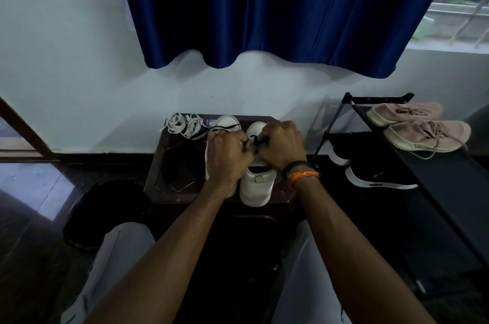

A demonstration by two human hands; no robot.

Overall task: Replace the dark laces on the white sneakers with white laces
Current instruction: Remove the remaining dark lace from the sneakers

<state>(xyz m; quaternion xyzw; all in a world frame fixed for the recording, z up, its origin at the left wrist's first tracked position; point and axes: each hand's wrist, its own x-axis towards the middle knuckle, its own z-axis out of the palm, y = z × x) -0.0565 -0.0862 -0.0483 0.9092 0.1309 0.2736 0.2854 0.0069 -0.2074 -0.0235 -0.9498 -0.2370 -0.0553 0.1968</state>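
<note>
Unlacing stage, judged from the dark lace [258, 140] not yet out of the right-hand white sneaker [257, 186] at frame centre. Left hand [228, 158] with fingers curled, pinching a dark strand between the two shoes; right hand [280, 147] with fingers clamped on the lace over the tongue. Second white sneaker [226, 122] just left, mostly hidden behind the left hand, a loose dark strand across its toe. White laces [184, 124] bundled at the upper left corner of the small dark table [169, 191], untouched. Next move, probably: drawing the dark lace free of the eyelets row by row, steadying the shoe against the pull. Tan sneakers [420, 126] on the black shoe rack [436, 191] at right.
</note>
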